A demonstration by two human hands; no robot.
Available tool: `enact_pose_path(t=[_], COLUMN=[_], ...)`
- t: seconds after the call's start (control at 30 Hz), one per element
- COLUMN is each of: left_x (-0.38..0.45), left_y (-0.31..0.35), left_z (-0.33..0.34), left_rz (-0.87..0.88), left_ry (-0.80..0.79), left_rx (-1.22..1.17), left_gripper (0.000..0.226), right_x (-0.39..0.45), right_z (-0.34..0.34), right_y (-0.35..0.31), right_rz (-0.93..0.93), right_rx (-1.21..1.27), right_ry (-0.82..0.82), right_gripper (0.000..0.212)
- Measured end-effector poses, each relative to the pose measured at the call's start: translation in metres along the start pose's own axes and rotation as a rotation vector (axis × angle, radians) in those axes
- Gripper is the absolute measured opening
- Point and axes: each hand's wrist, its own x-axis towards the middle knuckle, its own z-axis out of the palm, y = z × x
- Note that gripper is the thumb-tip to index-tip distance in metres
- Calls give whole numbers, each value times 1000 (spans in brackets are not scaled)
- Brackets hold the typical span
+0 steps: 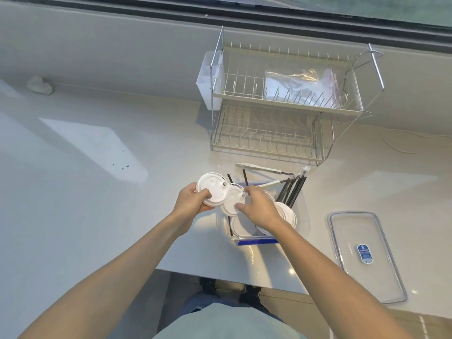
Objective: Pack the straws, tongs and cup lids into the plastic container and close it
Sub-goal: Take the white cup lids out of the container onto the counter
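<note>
The left hand [189, 200] grips a stack of white cup lids [209, 189] above the counter [97, 192], just left of the clear plastic container [254, 241]. The right hand [259, 207] pinches 1 lid [231, 203] over the container's left end. More lids [286, 212] and black straws [292, 189] lie inside; the tongs [264, 168] rest across its far edge. The container's lid [364, 255] lies on the counter to the right, well apart.
</note>
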Motion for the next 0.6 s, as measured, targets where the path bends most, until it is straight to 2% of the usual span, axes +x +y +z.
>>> enact_pose_path(t=[0.13, 0.3, 0.47, 0.6], left_x=[-2, -2, -2, 1], left_y=[-11, -24, -29, -30], left_z=[-4, -4, -6, -10], left_rz=[-27, 22, 88, 59], left_ry=[-12, -68, -25, -81], left_rx=[-68, 60, 188, 161], left_gripper=[28, 29, 25, 24], right_x=[9, 10, 8, 3], right_z=[10, 20, 19, 5], right_y=[0, -3, -3, -4], right_rz=[21, -25, -46, -77], right_rx=[16, 62, 189, 294], right_ry=[-52, -57, -106, -12], right_gripper=[57, 22, 18, 18])
